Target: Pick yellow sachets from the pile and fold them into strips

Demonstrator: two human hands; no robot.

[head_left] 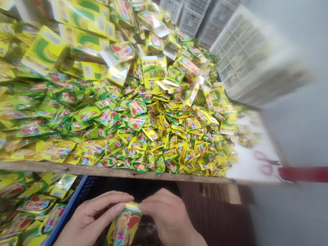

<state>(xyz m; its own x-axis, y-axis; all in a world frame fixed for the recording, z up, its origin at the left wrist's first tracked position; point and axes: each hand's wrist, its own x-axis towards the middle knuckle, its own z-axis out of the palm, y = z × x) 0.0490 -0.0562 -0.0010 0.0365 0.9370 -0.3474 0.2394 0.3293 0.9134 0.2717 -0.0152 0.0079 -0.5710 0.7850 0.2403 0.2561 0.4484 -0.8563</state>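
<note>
A small yellow-green box [124,229] printed with a red fruit and the word TWINS stands upright in front of my lap. My left hand [93,215] grips it near its top left edge with thumb and fingers. At the top right corner, my right hand [165,213] has its fingers closed against the box's upper end. Just beyond both hands runs the wooden edge of a table [174,177], heaped with small green and yellow candy sachets [139,123].
Open and flattened yellow boxes [84,18] are piled at the back left. A blue crate [72,208] full of boxes stands below left. Pink-handled scissors [264,162] and a red-handled tool [316,174] lie at right. White crates [196,8] are stacked behind.
</note>
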